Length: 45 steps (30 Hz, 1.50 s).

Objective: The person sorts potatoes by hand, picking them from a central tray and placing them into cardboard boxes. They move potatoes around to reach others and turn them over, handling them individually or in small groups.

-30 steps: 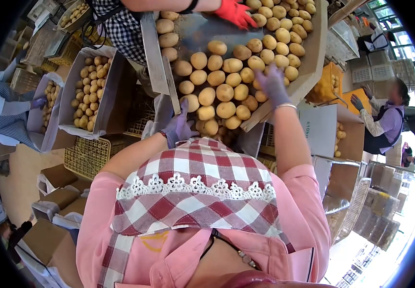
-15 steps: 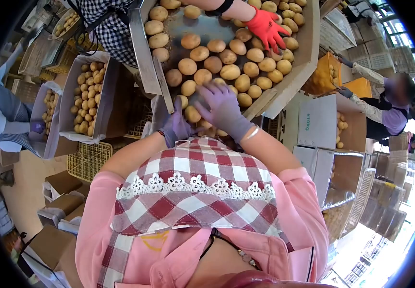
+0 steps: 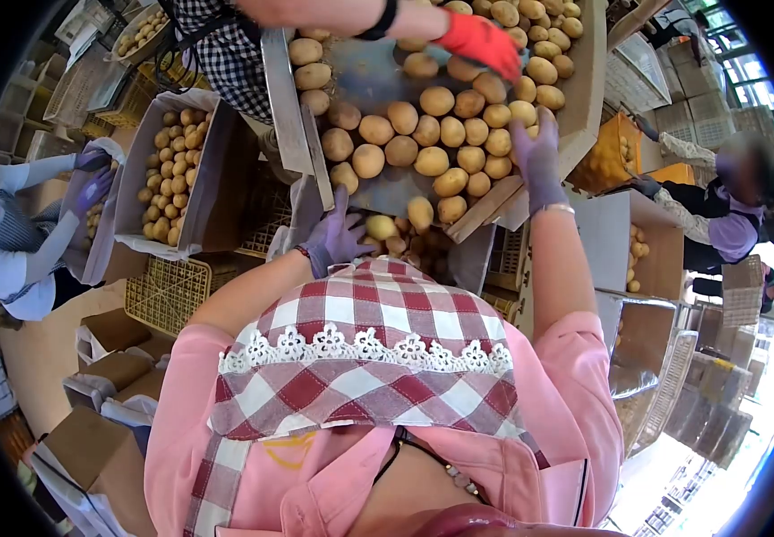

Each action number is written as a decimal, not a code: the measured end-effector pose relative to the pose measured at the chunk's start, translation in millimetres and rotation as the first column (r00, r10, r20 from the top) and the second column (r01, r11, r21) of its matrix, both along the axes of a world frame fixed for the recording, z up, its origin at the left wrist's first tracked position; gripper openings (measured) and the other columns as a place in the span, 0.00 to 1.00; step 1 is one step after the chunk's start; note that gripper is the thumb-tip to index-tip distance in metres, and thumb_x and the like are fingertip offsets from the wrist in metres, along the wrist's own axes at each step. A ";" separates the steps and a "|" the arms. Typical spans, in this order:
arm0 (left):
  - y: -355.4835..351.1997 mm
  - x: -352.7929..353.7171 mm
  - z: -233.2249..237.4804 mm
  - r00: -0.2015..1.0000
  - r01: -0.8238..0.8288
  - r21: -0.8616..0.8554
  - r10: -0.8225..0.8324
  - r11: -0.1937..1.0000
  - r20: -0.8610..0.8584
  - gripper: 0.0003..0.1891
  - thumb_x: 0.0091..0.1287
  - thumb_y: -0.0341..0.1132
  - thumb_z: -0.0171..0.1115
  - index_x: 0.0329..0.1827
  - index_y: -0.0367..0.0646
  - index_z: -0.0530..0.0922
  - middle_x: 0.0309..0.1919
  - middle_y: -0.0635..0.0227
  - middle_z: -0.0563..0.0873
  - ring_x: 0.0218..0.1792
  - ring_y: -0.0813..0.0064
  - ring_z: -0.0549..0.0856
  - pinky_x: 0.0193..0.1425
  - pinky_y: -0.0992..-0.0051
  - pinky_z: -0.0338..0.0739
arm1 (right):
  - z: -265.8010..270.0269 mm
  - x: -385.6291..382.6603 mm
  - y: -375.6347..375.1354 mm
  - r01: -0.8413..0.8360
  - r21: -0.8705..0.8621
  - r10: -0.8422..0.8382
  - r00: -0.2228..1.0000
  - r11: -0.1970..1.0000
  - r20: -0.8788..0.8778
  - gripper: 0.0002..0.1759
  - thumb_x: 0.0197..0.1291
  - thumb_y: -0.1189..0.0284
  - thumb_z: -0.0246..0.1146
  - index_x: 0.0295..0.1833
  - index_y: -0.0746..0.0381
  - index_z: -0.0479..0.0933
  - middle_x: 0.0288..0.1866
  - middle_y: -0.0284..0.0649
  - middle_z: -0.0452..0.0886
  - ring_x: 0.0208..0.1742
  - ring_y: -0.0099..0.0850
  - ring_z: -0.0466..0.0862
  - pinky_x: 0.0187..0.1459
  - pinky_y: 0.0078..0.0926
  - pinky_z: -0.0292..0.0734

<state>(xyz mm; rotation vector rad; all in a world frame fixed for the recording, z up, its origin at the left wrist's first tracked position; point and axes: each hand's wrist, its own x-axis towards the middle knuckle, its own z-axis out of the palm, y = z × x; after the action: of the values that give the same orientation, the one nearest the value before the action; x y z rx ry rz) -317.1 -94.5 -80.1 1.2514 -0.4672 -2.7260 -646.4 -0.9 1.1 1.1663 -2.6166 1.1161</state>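
Observation:
Many yellow-brown potatoes (image 3: 430,161) lie on a metal sorting tray (image 3: 387,195) with wooden sides. My right hand (image 3: 539,163), in a purple glove, reaches to the right side of the tray. Its fingers are apart and touch the potatoes at the edge. My left hand (image 3: 337,237), in a purple glove too, is by the tray's near left corner with fingers stretched out, holding nothing that I can see. Beside it, several potatoes (image 3: 420,213) are at the tray's open near end, above more potatoes in a container in front of my apron (image 3: 365,309).
Across the tray, a co-worker's red-gloved hand (image 3: 485,46) is blurred over the potatoes. A lined box of potatoes (image 3: 172,174) and a yellow crate (image 3: 168,295) stand left. Cartons (image 3: 651,224) stand right. Co-workers (image 3: 731,197) are at both sides.
My right hand has moved from the near end to the tray's right side. Potatoes there have dropped toward the container. The red-gloved hand has shifted up and left. My left hand has barely moved.

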 end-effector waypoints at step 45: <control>-7.3 10.4 -18.7 0.988 0.121 0.083 -0.111 0.989 -0.112 0.40 0.64 0.69 0.50 0.72 0.54 0.58 0.70 0.65 0.65 0.68 0.60 0.65 0.70 0.45 0.60 | -9.1 190.1 -26.5 -0.512 0.567 0.631 0.776 0.645 -0.017 0.36 0.60 0.53 0.58 0.72 0.55 0.62 0.73 0.49 0.61 0.75 0.61 0.55 0.66 0.53 0.65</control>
<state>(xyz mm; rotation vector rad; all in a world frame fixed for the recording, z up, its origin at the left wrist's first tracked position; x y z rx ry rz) -306.7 -101.8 -98.8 1.1234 -0.4241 -2.9238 -456.3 -27.4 -8.0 2.2138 -2.4930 0.2042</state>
